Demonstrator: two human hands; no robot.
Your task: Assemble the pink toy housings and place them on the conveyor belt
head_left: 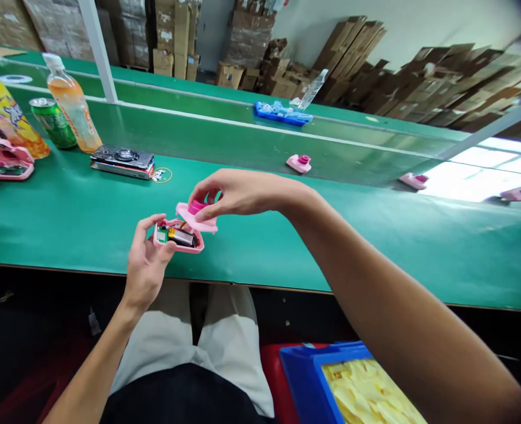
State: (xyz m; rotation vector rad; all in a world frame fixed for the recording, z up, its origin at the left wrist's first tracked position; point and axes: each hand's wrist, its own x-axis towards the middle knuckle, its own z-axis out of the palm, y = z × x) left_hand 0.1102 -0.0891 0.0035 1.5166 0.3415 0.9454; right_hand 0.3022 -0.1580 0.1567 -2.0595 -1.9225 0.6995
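My left hand [148,256] grips an open pink camera housing [188,249] near the front edge of the green table. Inside the housing lie a silver and black battery [183,237] and a green circuit board [162,234]. Just above it, my right hand [225,194] pinches a pink cover [205,225] by its darker pink round lens part [195,206]. The cover is tilted over the housing's far right side, leaving the inner parts in sight. Whether the two pieces touch I cannot tell.
Back left stand a drink bottle [72,103], a green can [53,123] and pink housings [10,159]. A silver camera-like item [123,156] lies on a box. Pink cameras [299,164] sit along the belt, with a blue tray [282,112] behind. A blue bin [302,377] is below right.
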